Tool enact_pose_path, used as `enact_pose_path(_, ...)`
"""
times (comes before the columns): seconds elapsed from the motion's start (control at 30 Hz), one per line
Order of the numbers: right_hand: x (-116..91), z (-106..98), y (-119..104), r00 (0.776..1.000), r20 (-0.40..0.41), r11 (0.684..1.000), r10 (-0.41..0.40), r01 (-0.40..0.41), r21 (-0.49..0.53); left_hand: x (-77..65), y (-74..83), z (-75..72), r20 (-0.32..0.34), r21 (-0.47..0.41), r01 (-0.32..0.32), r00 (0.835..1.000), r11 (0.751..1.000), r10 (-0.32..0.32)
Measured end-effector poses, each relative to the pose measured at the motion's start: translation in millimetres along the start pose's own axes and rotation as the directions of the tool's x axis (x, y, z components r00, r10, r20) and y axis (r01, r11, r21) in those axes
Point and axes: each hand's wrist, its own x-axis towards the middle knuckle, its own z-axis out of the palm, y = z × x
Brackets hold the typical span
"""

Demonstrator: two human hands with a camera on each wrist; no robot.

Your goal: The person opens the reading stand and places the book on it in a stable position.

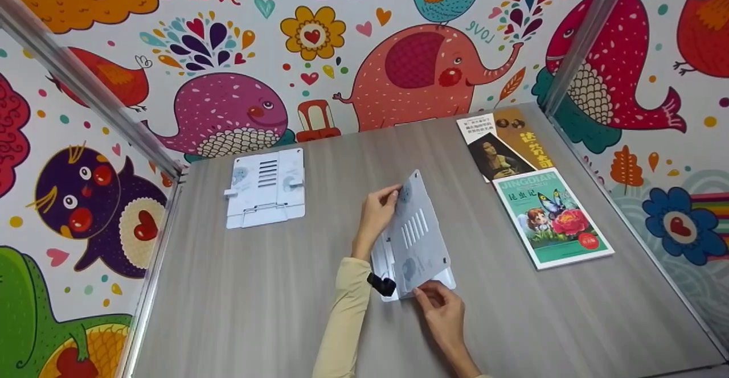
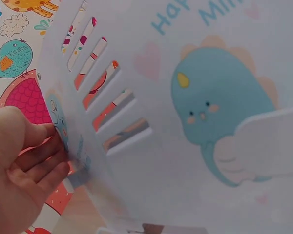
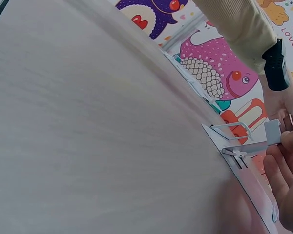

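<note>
A white book stand, its slotted back panel raised at a steep angle from its base, stands between my hands. My left hand pinches the far side edge of that panel. In the left wrist view, the panel shows a blue cartoon dinosaur, and the left hand has thumb and fingers at its edge. My right hand pinches the panel's near lower corner. In the right wrist view, the right thumb and fingers are on a small white tab of the stand.
A second white book stand lies folded flat at the table's left. On the right, a green insect-picture book overlaps a brown book with a portrait. Patterned walls border the grey table.
</note>
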Motion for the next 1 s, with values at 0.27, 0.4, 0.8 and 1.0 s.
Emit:
enact_pose_path(0.27, 6.5, -11.7, -0.4, 1.0, -0.025, 0.999, 0.005, -0.006, -0.043, -5.0, -2.7, -11.3, -0.05, 0.017, 0.024, 0.999, 1.0, -0.023)
enact_pose_path(0.4, 17.1, -22.8, 0.1, 1.0, -0.029, 0.998, -0.009, 0.007, -0.068, -8.0, -8.2, -20.7, -0.103, -0.003, 0.013, 0.995, 1.0, -0.013)
enact_pose_path(0.8, 43.1, -33.8, 32.3, 0.997, -0.052, 0.993, 0.048, -0.053, -0.101, -14.9, -20.5, -33.4, -0.137, -0.014, -0.006, 0.991, 1.0, 0.004)
enact_pose_path(1.0, 54.4, -37.9, 35.2, 0.998, -0.047, 0.996, 0.046, -0.05, -0.072, -19.7, -20.8, -39.2, -0.147, -0.005, 0.021, 0.989, 1.0, -0.021)
